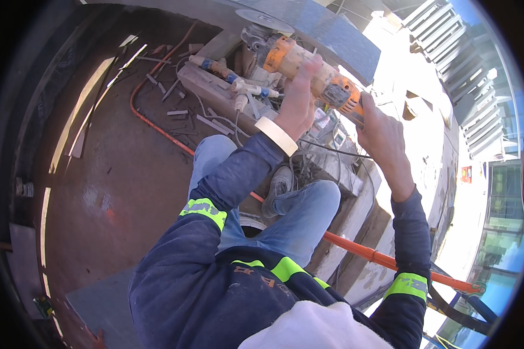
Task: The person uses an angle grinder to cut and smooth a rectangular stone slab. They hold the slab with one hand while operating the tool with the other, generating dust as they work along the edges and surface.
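Lower frame: dark blue sleeves with yellow-green reflective bands, blue jeans, one grey shoe [279,185] at centre. Orange pipe [384,256] runs diagonally across the lower right. Above centre, right hand [383,132] is closed around the rear handle of an orange angle grinder [308,72]; left hand [300,96] clasps its body further forward. Grinder sits in the upper centre, disc [264,20] at top. Beyond, upper left: caulking tubes [233,78] on a grey block, scattered scraps on the brown floor [116,168].
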`<state>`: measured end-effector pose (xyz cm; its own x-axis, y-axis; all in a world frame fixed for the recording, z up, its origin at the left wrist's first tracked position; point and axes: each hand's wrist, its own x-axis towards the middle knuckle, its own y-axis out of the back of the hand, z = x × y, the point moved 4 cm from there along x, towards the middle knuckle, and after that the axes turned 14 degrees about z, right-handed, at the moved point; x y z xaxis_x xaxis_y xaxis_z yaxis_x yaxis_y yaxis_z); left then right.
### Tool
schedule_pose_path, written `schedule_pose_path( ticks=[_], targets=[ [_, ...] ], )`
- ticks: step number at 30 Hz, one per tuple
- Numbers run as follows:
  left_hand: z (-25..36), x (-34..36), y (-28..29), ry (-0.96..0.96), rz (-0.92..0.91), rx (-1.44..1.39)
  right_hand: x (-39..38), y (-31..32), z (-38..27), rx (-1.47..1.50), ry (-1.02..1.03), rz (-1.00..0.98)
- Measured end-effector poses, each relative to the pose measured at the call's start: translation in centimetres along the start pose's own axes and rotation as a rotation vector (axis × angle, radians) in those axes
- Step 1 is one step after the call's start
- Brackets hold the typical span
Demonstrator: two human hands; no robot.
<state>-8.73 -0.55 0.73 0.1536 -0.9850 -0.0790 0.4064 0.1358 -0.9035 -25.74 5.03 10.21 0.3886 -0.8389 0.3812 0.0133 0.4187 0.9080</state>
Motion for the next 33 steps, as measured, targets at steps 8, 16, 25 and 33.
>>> schedule_pose_path(
  ticks=[8,16,25,33],
  targets=[
    [1.8,1.1,0.2,0.004,0.054,-0.056,1.6,-0.7,-1.5,0.003,0.057,0.027],
    [3.0,2.2,0.9,0.008,0.082,-0.013,2.9,-1.5,-2.4,0.024,0.025,-0.028],
    [3.8,4.3,2.6,-0.013,0.151,0.039,4.3,-2.1,-4.0,0.012,0.007,-0.045],
    [4.6,4.5,2.2,0.042,0.113,-0.009,4.8,-1.2,-4.9,-0.008,0.041,-0.067]
  ],
)
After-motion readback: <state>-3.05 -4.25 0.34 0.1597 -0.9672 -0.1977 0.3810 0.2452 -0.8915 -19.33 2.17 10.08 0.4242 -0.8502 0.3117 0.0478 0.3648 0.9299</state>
